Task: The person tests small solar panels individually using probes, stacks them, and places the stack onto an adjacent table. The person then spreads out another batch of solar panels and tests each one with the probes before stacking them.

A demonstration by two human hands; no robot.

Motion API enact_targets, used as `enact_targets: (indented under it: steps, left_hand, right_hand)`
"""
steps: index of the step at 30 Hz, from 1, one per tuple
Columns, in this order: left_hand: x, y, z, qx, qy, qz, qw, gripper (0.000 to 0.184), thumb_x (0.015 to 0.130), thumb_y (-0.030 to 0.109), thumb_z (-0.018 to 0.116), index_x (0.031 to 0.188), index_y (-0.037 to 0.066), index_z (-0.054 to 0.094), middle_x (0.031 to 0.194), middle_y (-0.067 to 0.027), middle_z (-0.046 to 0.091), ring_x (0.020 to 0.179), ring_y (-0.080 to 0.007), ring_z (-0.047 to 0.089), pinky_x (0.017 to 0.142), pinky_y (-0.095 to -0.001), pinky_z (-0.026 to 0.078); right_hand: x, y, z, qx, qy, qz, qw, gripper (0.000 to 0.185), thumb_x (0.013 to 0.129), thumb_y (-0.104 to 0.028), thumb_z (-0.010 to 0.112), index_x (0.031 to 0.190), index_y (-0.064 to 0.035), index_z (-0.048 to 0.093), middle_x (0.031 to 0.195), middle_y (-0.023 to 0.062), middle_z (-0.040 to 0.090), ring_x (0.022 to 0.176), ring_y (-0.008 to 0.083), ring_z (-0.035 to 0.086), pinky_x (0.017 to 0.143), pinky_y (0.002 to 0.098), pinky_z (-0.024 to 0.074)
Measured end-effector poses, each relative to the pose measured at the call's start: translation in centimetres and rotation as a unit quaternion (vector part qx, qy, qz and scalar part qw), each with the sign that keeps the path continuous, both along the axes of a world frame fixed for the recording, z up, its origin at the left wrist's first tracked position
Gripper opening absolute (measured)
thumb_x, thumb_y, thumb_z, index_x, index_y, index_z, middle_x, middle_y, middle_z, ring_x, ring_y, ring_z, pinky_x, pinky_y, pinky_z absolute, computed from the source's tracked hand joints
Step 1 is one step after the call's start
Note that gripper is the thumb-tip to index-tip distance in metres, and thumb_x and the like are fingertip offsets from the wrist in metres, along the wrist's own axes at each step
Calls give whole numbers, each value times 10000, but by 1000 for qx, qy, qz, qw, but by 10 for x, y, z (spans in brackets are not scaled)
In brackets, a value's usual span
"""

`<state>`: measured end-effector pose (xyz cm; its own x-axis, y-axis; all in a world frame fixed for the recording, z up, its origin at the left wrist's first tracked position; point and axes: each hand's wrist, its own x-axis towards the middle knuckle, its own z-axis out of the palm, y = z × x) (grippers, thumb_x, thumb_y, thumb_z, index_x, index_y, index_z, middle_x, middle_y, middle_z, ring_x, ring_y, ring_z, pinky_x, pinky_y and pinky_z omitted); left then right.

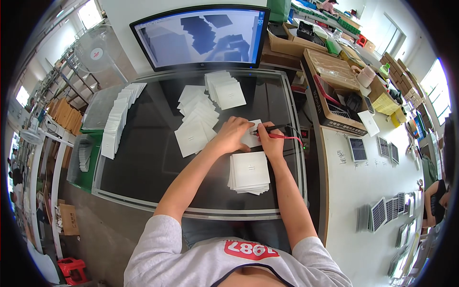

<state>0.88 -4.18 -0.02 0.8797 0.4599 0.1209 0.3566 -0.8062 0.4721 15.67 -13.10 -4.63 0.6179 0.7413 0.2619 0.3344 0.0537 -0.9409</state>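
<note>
On the dark glass tabletop lies a white square panel [250, 140], partly covered by my hands. My left hand [233, 134] rests on its left edge, fingers bent and thumb spread from them. Black and red probes [278, 137] with wires are pinched in my right hand [270, 141], their tips on the panel near its middle. Just below sits a neat stack of white panels [249, 170] with small marks at the centre. Loose overlapping white panels [195, 121] spread to the left of my hands, and another fanned pile [229, 92] lies above.
A monitor [201, 37] stands behind the table. Along the left edge runs a long row of white panels [118, 121], beside a green bin [94, 160]. At right are an open cardboard box [334, 86] and a white bench [344, 191] with small solar panels [357, 149].
</note>
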Motion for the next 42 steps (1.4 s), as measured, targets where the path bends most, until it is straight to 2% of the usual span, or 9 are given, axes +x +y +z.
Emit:
enact_targets:
  steps: [11, 15, 17, 19, 23, 26, 29, 33, 42]
  left_hand:
    - [-11, 1, 32, 46, 77, 29, 996, 722, 676, 334, 772, 1316, 106, 527, 1279, -147, 498, 1216, -307, 443, 1039, -379, 359]
    - [-31, 1, 61, -186, -63, -56, 979, 736, 707, 369, 782, 1325, 73, 515, 1244, -153, 531, 1159, -271, 531, 1003, -377, 413]
    - [-29, 7, 60, -446, -166, -85, 876, 777, 721, 403, 784, 1335, 27, 491, 1297, -162, 514, 1185, -263, 527, 1019, -386, 412]
    - [-30, 13, 50, -648, -284, -145, 692, 904, 721, 472, 790, 1367, -42, 421, 1402, -208, 443, 1262, -292, 487, 1069, -401, 394]
    - [-20, 13, 37, -726, -368, -243, 528, 637, 875, 277, 665, 1383, -5, 406, 1383, -203, 466, 1245, -304, 501, 1060, -380, 429]
    - [-20, 12, 28, -710, -381, -242, 540, 931, 647, 44, 838, 1439, 127, 357, 1442, -113, 418, 1300, -300, 451, 995, -411, 496]
    - [-23, 9, 29, -632, -406, -174, 636, 1097, 576, 21, 846, 1491, 157, 258, 1510, -78, 328, 1341, -339, 402, 1007, -404, 486]
    - [-18, 5, 30, -592, -412, -165, 673, 1142, 536, -52, 818, 1482, 256, 258, 1508, -47, 327, 1341, -331, 407, 982, -408, 508]
    - [-18, 4, 32, -582, -406, -165, 685, 1130, 531, -97, 777, 1467, 274, 266, 1510, -47, 317, 1323, -337, 425, 987, -433, 504]
  right_hand:
    - [21, -8, 1, 120, 270, -9, 955, 256, 946, -251, 565, 858, -12, 599, 626, 46, 568, 530, 100, 527, 487, 237, 401]
    - [21, -9, 3, 133, 280, -13, 951, 267, 955, -264, 548, 872, -15, 594, 637, 54, 571, 536, 108, 526, 500, 240, 403]
    - [21, -9, 2, 135, 278, -7, 951, 266, 957, -263, 548, 877, -14, 594, 648, 54, 571, 542, 109, 527, 501, 241, 406]
    - [21, -10, 5, 133, 280, -9, 951, 267, 958, -264, 548, 876, -14, 594, 654, 53, 569, 543, 110, 529, 500, 241, 405]
    - [21, -10, 2, 136, 281, -9, 950, 265, 957, -263, 552, 871, -16, 596, 660, 47, 567, 551, 109, 537, 503, 240, 406]
    - [21, -9, 2, 131, 278, -9, 951, 264, 954, -262, 555, 870, -15, 598, 660, 45, 568, 554, 106, 538, 507, 239, 406]
    - [20, -10, 5, 118, 281, -15, 952, 262, 951, -260, 556, 870, -14, 599, 656, 44, 568, 555, 102, 536, 509, 238, 404]
    - [20, -11, 6, 114, 277, -14, 954, 261, 949, -255, 557, 869, -10, 599, 649, 45, 568, 552, 99, 530, 511, 237, 401]
    - [19, -10, 5, 110, 271, -12, 956, 265, 949, -254, 556, 866, -6, 600, 641, 46, 566, 546, 99, 525, 510, 235, 400]
